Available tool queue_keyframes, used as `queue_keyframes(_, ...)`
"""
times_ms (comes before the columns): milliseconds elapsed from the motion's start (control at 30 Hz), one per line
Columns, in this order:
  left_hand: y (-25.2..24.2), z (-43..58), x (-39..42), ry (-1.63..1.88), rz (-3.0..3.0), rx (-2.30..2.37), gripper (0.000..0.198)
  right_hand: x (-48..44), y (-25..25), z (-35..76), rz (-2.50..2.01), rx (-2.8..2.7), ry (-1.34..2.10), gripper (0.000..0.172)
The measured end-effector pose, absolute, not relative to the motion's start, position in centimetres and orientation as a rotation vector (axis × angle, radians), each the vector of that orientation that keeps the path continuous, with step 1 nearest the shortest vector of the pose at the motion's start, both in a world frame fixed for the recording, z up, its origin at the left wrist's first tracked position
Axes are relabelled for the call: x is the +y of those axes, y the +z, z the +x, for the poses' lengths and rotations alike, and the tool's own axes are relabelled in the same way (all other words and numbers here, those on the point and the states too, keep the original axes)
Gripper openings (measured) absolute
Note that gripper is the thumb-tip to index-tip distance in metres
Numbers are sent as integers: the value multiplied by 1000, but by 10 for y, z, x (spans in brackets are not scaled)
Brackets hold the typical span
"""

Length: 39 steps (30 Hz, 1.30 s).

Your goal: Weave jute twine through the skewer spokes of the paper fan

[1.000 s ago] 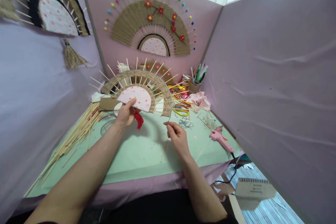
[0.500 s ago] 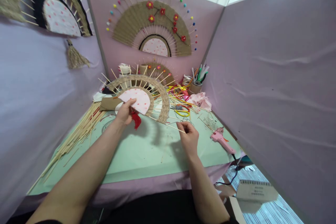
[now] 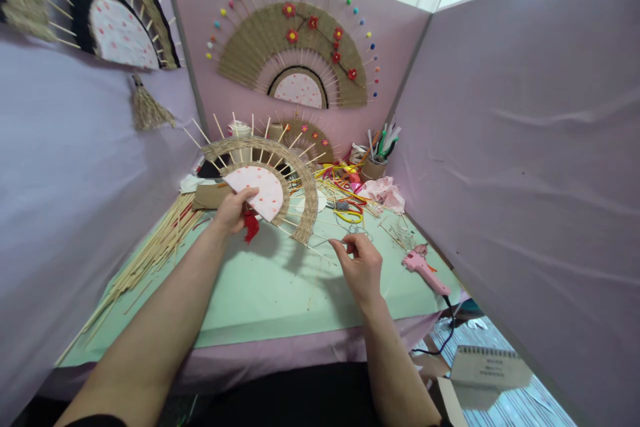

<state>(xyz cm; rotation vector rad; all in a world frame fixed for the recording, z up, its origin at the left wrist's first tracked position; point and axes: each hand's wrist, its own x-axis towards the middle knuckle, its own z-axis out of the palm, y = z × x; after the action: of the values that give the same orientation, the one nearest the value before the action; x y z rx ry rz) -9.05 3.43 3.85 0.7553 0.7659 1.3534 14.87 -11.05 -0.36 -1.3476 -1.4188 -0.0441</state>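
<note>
My left hand (image 3: 231, 210) is closed on the base of a half-woven fan (image 3: 280, 153), held tilted above the green mat (image 3: 270, 293). The fan has a pink dotted centre (image 3: 257, 188), a band of woven twine, bare bamboo sticks poking out, and a red tassel (image 3: 250, 227) hanging below my fingers. My right hand (image 3: 361, 265) is pinched at the fan's lower right end, on a thin strand or stick tip that is too fine to name.
A pink glue gun (image 3: 423, 268) lies at the mat's right edge. A bundle of bamboo sticks (image 3: 145, 253) lies along the left. Scissors, ribbons and a pen cup (image 3: 373, 163) crowd the back. Finished fans (image 3: 295, 53) hang on the lilac partitions. A cardboard box (image 3: 487, 367) sits lower right.
The fan has tipped clockwise, its right end dropping toward the mat. My right hand moved right and up from the mat to the fan's lower right end and pinched there.
</note>
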Motion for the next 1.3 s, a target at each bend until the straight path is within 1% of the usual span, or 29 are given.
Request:
queue_keyframes(200,38,-93,33,1255,748,772,12,-114,5,158,-1351,-1428,448,21)
queue_keyframes(267,38,-93,34,1245,721,768,11,-115,7,162,-1336,-1409,555,21)
queue_keyframes(433,38,-96,37,1235,640,742,11,-117,8,164,-1288,-1348,617,19)
queue_keyframes(533,38,-93,36,1233,622,725,14,-113,5,154,-1257,-1266,665,19)
queue_keyframes(700,36,-77,24,1160,597,706,16,-99,-7,129,-1224,-1110,747,24)
queue_keyframes(800,34,-67,19,1110,579,701,16,-94,-15,117,-1191,-1042,794,24)
queue_keyframes(900,32,-64,20,1199,511,686,18,-96,-17,111,-1170,-974,782,23)
queue_keyframes(1033,31,-65,27,1352,417,659,17,-102,-17,104,-1087,-970,626,31)
queue_keyframes(1200,32,-65,27,1354,370,709,10,-104,-21,99,-1020,-1171,490,47)
queue_keyframes(1300,32,-64,25,1329,377,723,10,-102,-24,102,-1049,-1275,451,51)
